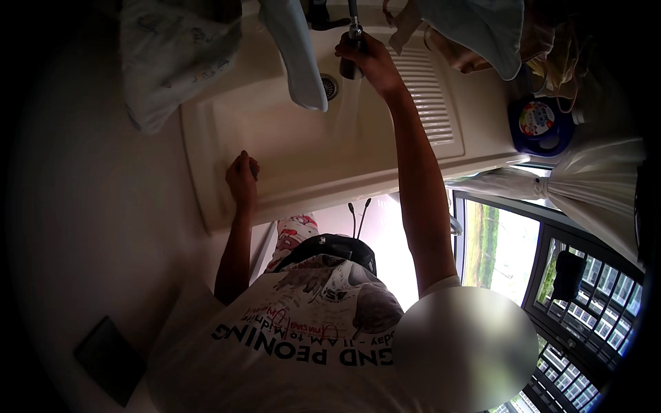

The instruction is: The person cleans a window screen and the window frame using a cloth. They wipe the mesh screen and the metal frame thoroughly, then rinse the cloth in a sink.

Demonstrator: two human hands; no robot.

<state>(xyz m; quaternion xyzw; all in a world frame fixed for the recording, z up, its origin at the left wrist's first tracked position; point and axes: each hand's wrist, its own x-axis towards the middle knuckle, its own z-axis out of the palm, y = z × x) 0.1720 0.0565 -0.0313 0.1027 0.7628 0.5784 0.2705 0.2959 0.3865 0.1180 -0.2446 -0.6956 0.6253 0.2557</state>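
Observation:
My right hand point(377, 67) reaches to the far side of a cream laundry sink point(289, 148). Its fingers wrap round a dark faucet spray head point(350, 63), joined at the top to a shiny metal fitting. A round drain strainer point(330, 87) lies in the basin just left of this hand. Over the basin's near left part is my left hand point(241, 177), closed in a fist. Something small and dark shows at its fingers, too dim to make out. No running water can be seen.
A ribbed washboard point(430, 103) forms the sink's right side. Above hang a white patterned cloth point(180, 65), a long pale-blue fabric piece point(297, 58) and a blue-grey garment point(478, 34). A dark-blue detergent bottle point(540, 131) stands at the right, near a tied curtain point(585, 189).

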